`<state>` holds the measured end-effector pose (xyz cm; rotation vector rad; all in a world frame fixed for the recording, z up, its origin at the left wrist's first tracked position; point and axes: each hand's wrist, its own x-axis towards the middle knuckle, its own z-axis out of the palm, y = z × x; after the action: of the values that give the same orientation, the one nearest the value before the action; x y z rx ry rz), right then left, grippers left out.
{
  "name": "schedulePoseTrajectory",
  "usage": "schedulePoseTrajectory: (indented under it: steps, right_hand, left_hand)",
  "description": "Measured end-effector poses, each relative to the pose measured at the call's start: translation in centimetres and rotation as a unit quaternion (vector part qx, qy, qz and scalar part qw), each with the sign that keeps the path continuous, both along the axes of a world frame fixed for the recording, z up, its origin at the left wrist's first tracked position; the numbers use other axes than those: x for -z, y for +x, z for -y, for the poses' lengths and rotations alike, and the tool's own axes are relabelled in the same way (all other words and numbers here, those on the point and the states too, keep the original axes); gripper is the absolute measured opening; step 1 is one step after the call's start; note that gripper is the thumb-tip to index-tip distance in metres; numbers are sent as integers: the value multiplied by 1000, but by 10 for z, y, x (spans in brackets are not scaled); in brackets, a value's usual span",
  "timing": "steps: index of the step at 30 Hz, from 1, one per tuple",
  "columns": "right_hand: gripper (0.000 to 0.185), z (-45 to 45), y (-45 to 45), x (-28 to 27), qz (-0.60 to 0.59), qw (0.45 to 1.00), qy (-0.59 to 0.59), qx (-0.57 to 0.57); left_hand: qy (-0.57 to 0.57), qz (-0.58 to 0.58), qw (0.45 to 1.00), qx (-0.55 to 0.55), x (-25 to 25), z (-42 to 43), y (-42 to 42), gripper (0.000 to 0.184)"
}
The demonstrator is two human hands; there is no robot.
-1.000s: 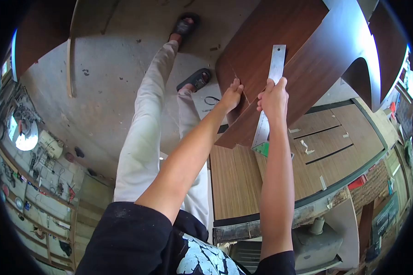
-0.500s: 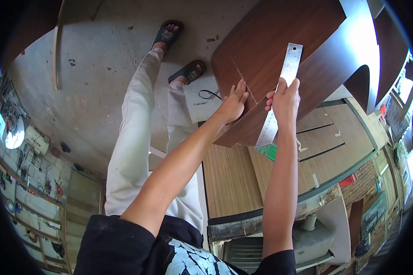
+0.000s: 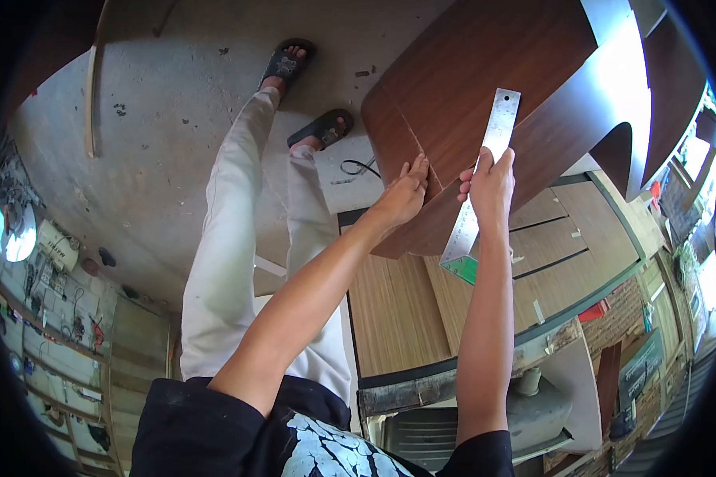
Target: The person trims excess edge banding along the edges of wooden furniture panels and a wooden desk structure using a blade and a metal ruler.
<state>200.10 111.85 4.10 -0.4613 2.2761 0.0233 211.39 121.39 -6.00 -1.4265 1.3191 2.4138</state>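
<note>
My left hand (image 3: 406, 193) lies with its fingers stretched out on a dark brown wooden panel (image 3: 461, 83), near the panel's lower left edge. Its fingertips are beside a thin, pale, rough line (image 3: 412, 131) that crosses the brown surface. In my right hand (image 3: 489, 183) is a try square (image 3: 501, 119) with a steel blade and a green stock. The fingers close around the blade about midway. The blade's holed end lies over the panel, while the green stock is at the end nearer me, partly behind my forearm.
Below the panel is a wood-grain board surface (image 3: 394, 306) with dark edging. A curved, shiny brown piece (image 3: 585, 103) rises at the right. A black cord loop (image 3: 358, 167) is on the concrete floor (image 3: 175, 159) near my sandals. Shelves with tools (image 3: 56, 374) stand at far left.
The whole view has shifted slightly. My left hand has slid a little toward me beside the pale line. My right hand keeps its hold on the try square, which is slightly lower in view.
</note>
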Motion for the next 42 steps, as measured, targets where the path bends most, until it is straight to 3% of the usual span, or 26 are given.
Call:
schedulePoseTrajectory:
  steps: [5,7,8,10,11,14,15,16,17,19,20,21,23,24,27,28,31,34,38,40,41,42]
  right_hand:
    - [22,-2,-3,2,17,1000,-14,11]
    - [19,-1,-9,-3,51,999,-10,15]
    - [18,2,-11,-10,34,999,4,-14]
    - [16,8,-14,-28,16,998,41,-55]
    - [16,10,-18,-32,9,998,38,-53]
    - [17,15,-23,-45,11,990,102,-98]
    - [16,17,-21,-46,18,989,120,-90]
    - [16,18,-21,-47,26,987,138,-81]
    - [18,-6,-31,-27,-18,974,143,-174]
    - [16,-31,-29,-15,-43,961,107,-251]
    - [17,-36,-23,-11,-31,973,115,-199]
    - [20,-25,-12,-19,-40,968,143,-203]
    - [21,-12,3,-32,-65,960,153,-224]
    - [20,-15,5,-30,-67,963,137,-222]
    - [17,-15,12,-21,-77,967,133,-202]
    - [17,-15,13,-19,-67,972,137,-179]
    - [20,-29,25,-5,-64,985,116,-110]
    - [20,-36,31,21,-99,989,68,-92]
    - [20,-58,26,-11,4,995,56,-86]
    - [23,-80,16,-28,67,989,-3,-134]
    - [28,-83,6,-34,93,983,34,-154]
    - [28,-79,1,-41,92,983,34,-156]
  left_hand:
    - [-28,23,999,14,-2,16,-5,53]
    - [-37,77,987,138,-8,31,-2,60]
    - [-109,70,983,132,4,27,0,56]
    - [-68,70,955,280,-17,86,12,50]
    - [-211,65,937,272,7,76,9,44]
    - [-396,75,904,143,-16,130,-10,43]
    - [-477,52,872,97,-20,143,-23,42]
    - [-557,20,821,120,-33,162,-35,43]
    - [-631,-12,762,143,-42,176,-49,44]
    - [-731,-163,632,200,-29,183,-81,45]
    - [-739,-193,568,306,-25,181,-96,45]
    - [-737,-199,567,309,-23,182,-104,45]
    - [-689,-247,413,543,-14,184,-117,44]
    - [-685,-288,440,504,-6,185,-113,44]
    - [-736,-313,375,468,2,188,-110,48]
    - [-761,-314,330,462,2,191,-108,50]
    - [-751,-329,313,480,-2,194,-111,55]
    - [-733,-306,342,503,-9,189,-110,54]
    - [-750,-241,322,525,-13,173,-105,54]
    - [-738,-214,323,552,-30,170,-98,53]
    - [-727,-184,321,579,-37,171,-96,52]
    - [-705,-181,368,579,-39,168,-97,51]
